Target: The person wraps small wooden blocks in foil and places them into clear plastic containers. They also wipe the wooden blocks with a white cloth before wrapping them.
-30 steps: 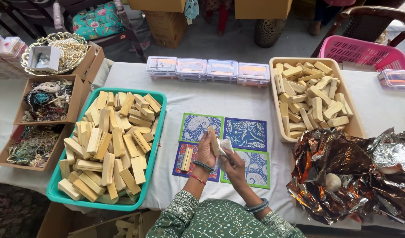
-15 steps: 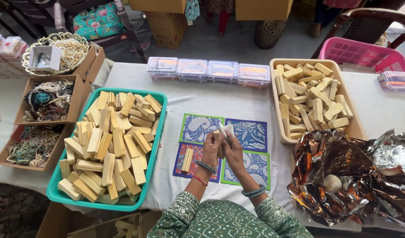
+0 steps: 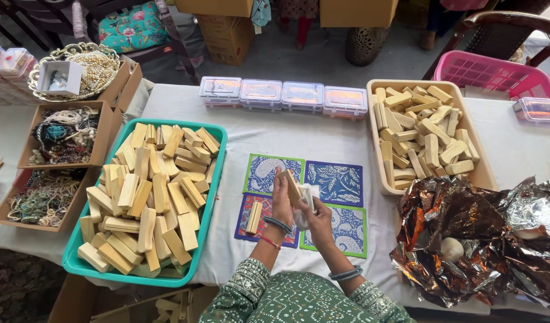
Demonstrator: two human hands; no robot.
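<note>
**Wooden block held up over the printed mats**

While we look from the left side, we first see the cardboard boxes of beads (image 3: 53, 143) at the table edge, and beside them our green tray (image 3: 218, 179), heaped with pale wooden blocks.

Near the middle of the white table lie four printed mats (image 3: 337, 182), blue, green and red, set two by two. On the lower left mat one single wooden block (image 3: 254, 217) rests flat.

Above these mats we hold our two hands close together. Our left hand (image 3: 281, 206) is closed around a wooden block (image 3: 293, 186); the fingers wrap its lower part and the block stands almost upright, a little tilted, raised over the mats and not touching them. Our right hand (image 3: 320, 218) is just beside it, with fingers curled around a white cloth (image 3: 305, 200) that is pressed against the side of the same block. So both hands are gripping, none is open.

Behind the mats a row of four clear plastic boxes (image 3: 284, 96) stands. More to the right there is a beige tray (image 3: 484, 173) with more blocks, and then crumpled copper-coloured foil (image 3: 466, 239) at the right edge.
</note>
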